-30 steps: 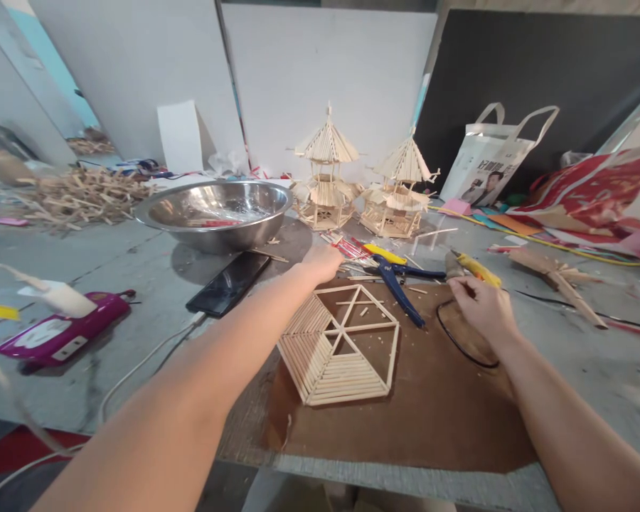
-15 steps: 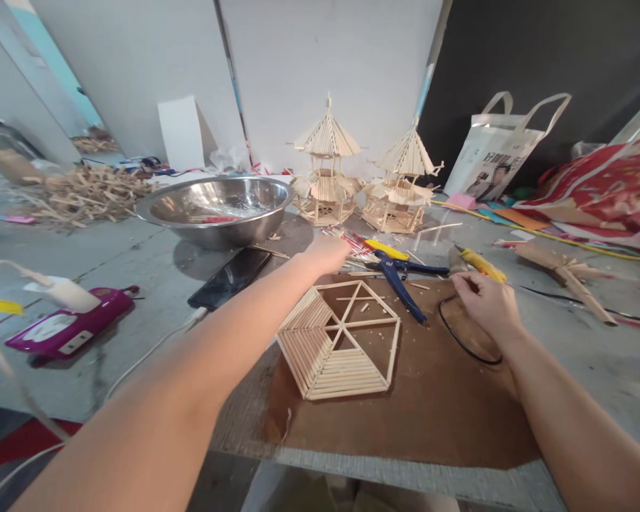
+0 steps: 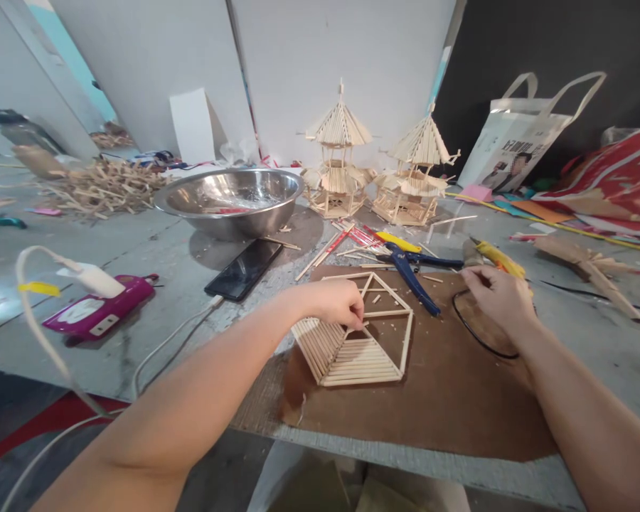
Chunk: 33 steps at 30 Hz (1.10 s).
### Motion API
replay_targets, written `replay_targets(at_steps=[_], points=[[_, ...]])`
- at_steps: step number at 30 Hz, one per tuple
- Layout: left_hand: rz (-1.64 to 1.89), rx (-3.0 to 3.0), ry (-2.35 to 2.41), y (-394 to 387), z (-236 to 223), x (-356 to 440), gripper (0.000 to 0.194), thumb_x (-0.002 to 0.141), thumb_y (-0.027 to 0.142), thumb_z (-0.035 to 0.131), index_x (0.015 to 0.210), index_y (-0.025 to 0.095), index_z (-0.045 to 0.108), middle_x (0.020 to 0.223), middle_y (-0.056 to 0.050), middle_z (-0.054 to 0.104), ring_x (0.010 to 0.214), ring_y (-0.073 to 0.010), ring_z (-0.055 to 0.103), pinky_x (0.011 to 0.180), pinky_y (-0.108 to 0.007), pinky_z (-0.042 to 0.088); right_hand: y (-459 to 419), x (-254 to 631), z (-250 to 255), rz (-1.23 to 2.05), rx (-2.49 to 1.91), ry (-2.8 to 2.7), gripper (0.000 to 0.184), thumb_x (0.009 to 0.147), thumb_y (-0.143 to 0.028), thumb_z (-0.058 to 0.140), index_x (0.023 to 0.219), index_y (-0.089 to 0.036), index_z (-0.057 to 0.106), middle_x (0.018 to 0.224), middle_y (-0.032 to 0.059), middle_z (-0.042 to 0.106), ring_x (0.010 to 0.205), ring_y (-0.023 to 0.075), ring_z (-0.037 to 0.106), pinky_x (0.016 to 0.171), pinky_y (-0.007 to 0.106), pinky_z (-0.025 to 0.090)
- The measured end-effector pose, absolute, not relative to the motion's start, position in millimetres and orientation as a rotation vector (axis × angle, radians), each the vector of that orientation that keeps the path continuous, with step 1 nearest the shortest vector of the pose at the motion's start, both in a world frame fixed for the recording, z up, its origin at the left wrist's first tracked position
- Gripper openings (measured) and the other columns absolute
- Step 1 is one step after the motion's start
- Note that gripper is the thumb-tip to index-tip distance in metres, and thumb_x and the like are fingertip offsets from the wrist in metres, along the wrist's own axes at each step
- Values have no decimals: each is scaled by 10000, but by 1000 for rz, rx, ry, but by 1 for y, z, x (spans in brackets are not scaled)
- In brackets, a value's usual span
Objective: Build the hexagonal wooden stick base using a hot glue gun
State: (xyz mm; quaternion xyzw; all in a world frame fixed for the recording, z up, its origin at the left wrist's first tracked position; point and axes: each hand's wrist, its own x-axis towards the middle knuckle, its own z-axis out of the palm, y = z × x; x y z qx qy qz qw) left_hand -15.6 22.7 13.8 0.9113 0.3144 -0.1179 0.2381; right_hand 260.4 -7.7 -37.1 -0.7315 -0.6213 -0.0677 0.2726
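A six-sided frame of thin wooden sticks [image 3: 363, 361] lies on a brown board [image 3: 432, 419], some of its wedges filled with rows of sticks. Over its centre is my left hand [image 3: 341, 302], fingertips pinched together on a short wooden stick [image 3: 360, 326], mostly hidden. My right hand [image 3: 498, 293] rests at the board's right side, fingers curled closed against the yellow glue gun [image 3: 497, 256]; whatever they grip is hidden. Blue-handled cutters [image 3: 413, 281] and a pile of loose sticks [image 3: 331, 249] lie just behind the frame.
Two stick-built pavilions [image 3: 341, 163] stand at the back. A steel bowl [image 3: 235, 213], a phone [image 3: 245, 270] and a purple power strip [image 3: 101, 309] are on the left. A black cable [image 3: 472, 341] loops by my right hand. A white bag [image 3: 512, 142] stands back right.
My left hand has come back from the loose sticks to the centre of the frame. My right hand stays beside the glue gun. The view has shifted slightly.
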Motion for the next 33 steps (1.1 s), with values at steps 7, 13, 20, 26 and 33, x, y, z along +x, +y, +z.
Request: replay_targets(at_steps=[7, 13, 20, 26, 33], points=[[-377, 2479, 768, 23, 10, -13, 193, 666, 270, 538, 784, 169, 652, 750, -12, 656, 601, -78, 532, 550, -185, 342, -6, 260, -37, -197, -2041, -1669, 252, 719, -358, 433, 774, -207, 627, 734, 45, 650, 684, 180, 570, 548, 249, 363], [-426, 2479, 738, 20, 11, -10, 194, 671, 254, 541, 798, 153, 648, 763, -24, 655, 593, -78, 530, 550, -191, 350, -5, 260, -38, -170, -2040, -1651, 253, 699, -367, 446, 766, -205, 628, 667, 29, 641, 625, 165, 563, 521, 235, 358], [-421, 2503, 733, 19, 11, -11, 182, 678, 258, 531, 785, 170, 649, 756, -16, 653, 586, -79, 529, 547, -197, 347, -7, 258, -37, -129, -2028, -1661, 248, 700, -366, 444, 749, -202, 623, 681, 36, 641, 649, 168, 565, 554, 239, 373], [-386, 2510, 751, 18, 10, -11, 173, 671, 259, 540, 776, 180, 653, 760, -14, 654, 593, -82, 536, 548, -197, 350, -7, 260, -39, -112, -1962, -1687, 243, 704, -363, 441, 739, -196, 615, 676, 42, 639, 624, 173, 560, 558, 251, 382], [-355, 2511, 743, 17, 10, -12, 171, 671, 255, 542, 771, 174, 654, 756, -15, 652, 593, -81, 539, 541, -195, 351, -7, 259, -38, -90, -2001, -1700, 278, 713, -376, 429, 786, -186, 618, 711, 56, 641, 648, 176, 562, 549, 247, 376]])
